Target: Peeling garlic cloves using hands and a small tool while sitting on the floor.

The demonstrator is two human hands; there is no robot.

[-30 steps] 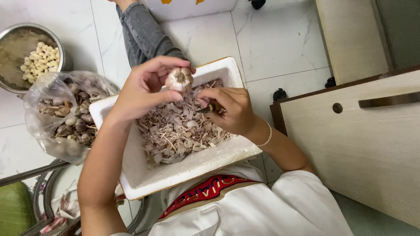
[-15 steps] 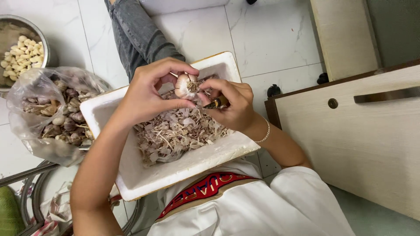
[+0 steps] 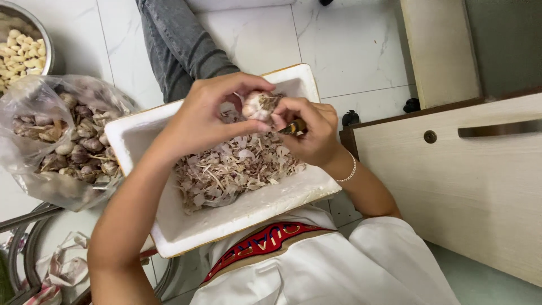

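Observation:
My left hand (image 3: 212, 116) holds a garlic bulb (image 3: 257, 105) above a white foam box (image 3: 186, 234) that rests on my lap. My right hand (image 3: 307, 133) grips a small knife with a dark and yellow handle (image 3: 293, 127), and its thumb presses against the bulb. A heap of dry garlic skins (image 3: 237, 169) lies in the box under both hands.
A clear plastic bag of unpeeled garlic bulbs (image 3: 62, 141) sits left of the box. A metal bowl of peeled cloves (image 3: 22, 48) is at the top left. A wooden cabinet (image 3: 468, 181) stands to the right. A leg in grey jeans (image 3: 180, 48) stretches over the white tiled floor.
The right hand has come up from the skins to the bulb held in the left hand. The view has shifted slightly, so the bowl sits further left.

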